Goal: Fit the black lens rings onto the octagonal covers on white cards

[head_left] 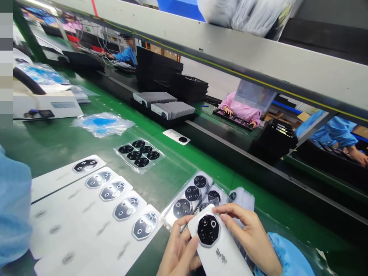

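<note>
A green bench fills much of the frame, with a pale shelf beam slanting across the top and a dark conveyor running down toward the right edge. Beyond it, right of upper centre, a co-worker in pink has both hands on a black frame. At upper centre, a black tray carries two stacks of phone back panels. A row of five white panels lies at lower left, the camera plates toward the upper right. Near bottom centre, the left hand grips the left edge of a white phone back panel; the fingertips of the right hand hold its top right edge. Just behind them lie plastic-wrapped panels. Left of centre is a clear sheet of black lens plates. The held panel bears a black octagonal camera plate and, below that, small dark lettering.
</note>
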The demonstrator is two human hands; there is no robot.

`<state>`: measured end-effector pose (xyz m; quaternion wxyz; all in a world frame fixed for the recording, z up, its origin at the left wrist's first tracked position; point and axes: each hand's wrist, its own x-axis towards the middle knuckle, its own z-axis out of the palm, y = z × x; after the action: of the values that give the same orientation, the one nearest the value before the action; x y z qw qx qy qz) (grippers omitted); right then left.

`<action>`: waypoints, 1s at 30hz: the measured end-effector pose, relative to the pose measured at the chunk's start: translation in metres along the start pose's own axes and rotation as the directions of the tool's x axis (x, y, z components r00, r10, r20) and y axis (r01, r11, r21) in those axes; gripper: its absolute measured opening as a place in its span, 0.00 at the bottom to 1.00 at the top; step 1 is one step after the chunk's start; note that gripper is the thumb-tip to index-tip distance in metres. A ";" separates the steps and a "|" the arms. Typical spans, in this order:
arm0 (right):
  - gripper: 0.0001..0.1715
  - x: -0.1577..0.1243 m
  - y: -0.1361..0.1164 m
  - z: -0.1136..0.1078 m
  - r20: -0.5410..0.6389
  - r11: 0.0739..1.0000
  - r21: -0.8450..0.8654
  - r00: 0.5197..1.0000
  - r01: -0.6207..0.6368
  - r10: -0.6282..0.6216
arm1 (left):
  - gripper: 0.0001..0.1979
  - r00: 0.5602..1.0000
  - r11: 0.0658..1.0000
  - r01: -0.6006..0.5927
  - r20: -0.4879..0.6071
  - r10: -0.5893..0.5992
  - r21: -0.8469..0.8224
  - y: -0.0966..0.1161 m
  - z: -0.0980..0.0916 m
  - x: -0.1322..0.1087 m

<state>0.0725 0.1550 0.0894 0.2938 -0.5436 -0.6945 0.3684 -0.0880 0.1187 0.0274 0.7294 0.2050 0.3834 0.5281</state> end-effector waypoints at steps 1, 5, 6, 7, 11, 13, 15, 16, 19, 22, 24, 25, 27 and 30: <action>0.12 0.001 0.000 0.000 -0.001 1.000 0.005 1.000 0.004 -0.004 | 0.27 1.000 1.000 0.004 0.000 -0.004 0.003 0.000 -0.001 0.000; 0.12 0.002 0.000 0.001 -0.008 1.000 0.009 1.000 0.005 -0.005 | 0.26 1.000 1.000 0.000 0.015 0.000 0.013 0.000 -0.002 0.001; 0.13 0.002 -0.001 0.001 -0.008 1.000 0.007 1.000 0.002 -0.002 | 0.25 1.000 1.000 -0.003 0.018 0.002 0.016 0.000 -0.002 0.001; 0.13 0.002 -0.001 0.001 -0.008 1.000 0.006 1.000 0.000 0.000 | 0.24 1.000 1.000 -0.005 0.019 0.005 0.018 0.001 -0.002 0.000; 0.13 0.003 0.000 0.001 -0.001 1.000 0.023 1.000 -0.006 0.006 | 0.24 1.000 1.000 -0.011 0.012 0.011 0.003 0.003 0.002 -0.001; 0.13 0.003 0.001 0.002 0.003 1.000 0.029 1.000 -0.011 0.011 | 0.24 1.000 1.000 -0.011 0.010 0.011 0.000 0.004 0.003 -0.001; 0.12 0.004 0.002 0.002 0.008 0.999 0.029 1.000 -0.013 0.013 | 0.25 1.000 1.000 -0.006 0.004 0.006 0.000 0.004 0.004 -0.001; 0.12 0.005 0.002 0.002 0.009 0.999 0.032 1.000 -0.013 0.013 | 0.25 1.000 1.000 -0.004 0.000 0.004 0.000 0.004 0.003 -0.001; 0.12 0.006 0.003 0.003 0.019 0.999 0.051 1.000 -0.021 0.020 | 0.25 1.000 1.000 -0.005 -0.008 0.005 -0.001 0.002 0.002 -0.001; 0.12 0.006 0.004 0.003 0.032 0.997 0.065 0.999 -0.035 0.033 | 0.24 1.000 1.000 -0.016 -0.006 0.016 0.007 0.001 0.001 0.000; 0.12 0.005 0.006 0.003 0.036 0.997 0.072 0.999 -0.034 0.032 | 0.24 1.000 1.000 -0.021 -0.004 0.021 0.016 0.002 0.002 0.000; 0.11 0.004 0.008 0.003 0.026 0.996 0.083 0.999 -0.029 0.027 | 0.24 1.000 1.000 -0.025 -0.002 0.025 0.019 0.003 0.002 0.000; 0.11 0.004 0.013 0.004 -0.029 0.991 0.136 0.999 -0.016 0.020 | 0.25 0.999 0.999 -0.028 0.016 0.028 0.034 0.006 0.002 0.000; 0.18 0.004 0.020 0.006 -0.086 0.962 0.269 0.993 -0.054 0.080 | 0.28 0.998 0.996 -0.027 0.061 0.022 0.085 0.009 0.000 0.002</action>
<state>0.0773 0.1607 0.0699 0.3846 -0.5394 -0.6051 0.4416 -0.0935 0.1236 0.0330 0.7247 0.2569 0.3811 0.5135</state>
